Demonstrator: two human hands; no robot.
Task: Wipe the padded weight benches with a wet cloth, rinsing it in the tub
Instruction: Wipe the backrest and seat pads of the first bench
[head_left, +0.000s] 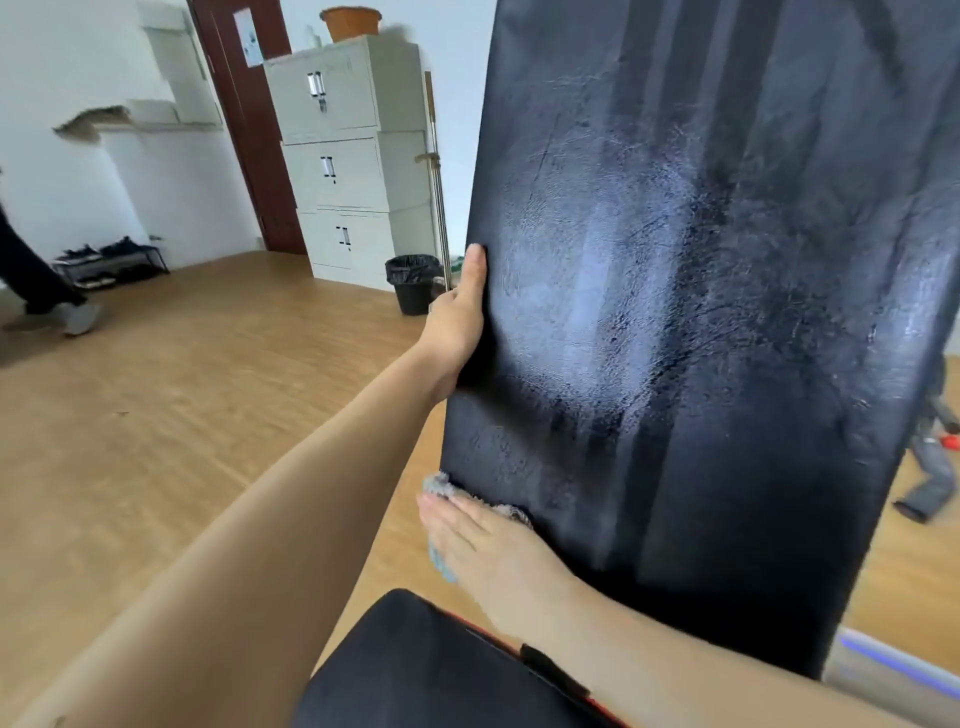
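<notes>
A tall black padded bench back (701, 312) fills the right half of the view, raised steeply, its surface streaked and shiny with wet. My left hand (460, 322) grips the pad's left edge, thumb on the front face. Lower down, my right hand (483, 545) lies flat on a grey-blue cloth (439, 491) pressed against the pad's lower left corner. Below that sits the black seat pad (426, 670) with a red trim line. No tub is in view.
Grey metal cabinets (353, 156) stand at the back with an orange pot on top. A black bin (413, 283) and a leaning pole are beside them. A person's leg and shoe (62, 306) are at far left, another person (935, 467) at right. Wooden floor spreads to the left.
</notes>
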